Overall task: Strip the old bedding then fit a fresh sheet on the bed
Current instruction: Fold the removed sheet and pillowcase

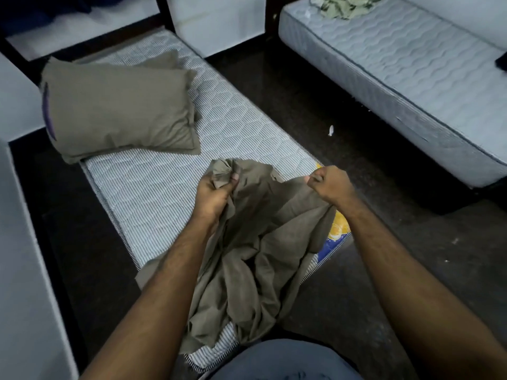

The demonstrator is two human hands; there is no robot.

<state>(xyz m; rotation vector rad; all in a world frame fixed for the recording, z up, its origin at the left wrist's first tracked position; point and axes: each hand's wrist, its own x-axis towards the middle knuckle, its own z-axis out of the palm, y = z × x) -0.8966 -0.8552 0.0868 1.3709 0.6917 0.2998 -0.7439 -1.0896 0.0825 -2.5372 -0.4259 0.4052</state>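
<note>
A crumpled olive-brown sheet (255,250) hangs bunched between my hands over the near end of a striped bare mattress (153,193) that lies on the floor. My left hand (216,192) grips a wad of the sheet's edge. My right hand (327,182) grips another part of the edge, fist closed, a little to the right. The cloth sags down to the mattress's foot. Two olive pillows (118,111) lie stacked at the mattress's far left end.
A second bare quilted mattress (406,86) stands on a dark frame at the right, with a patterned green cloth (343,5) at its far end. Dark floor (315,111) runs between the two. White walls and dark frame posts border the left side.
</note>
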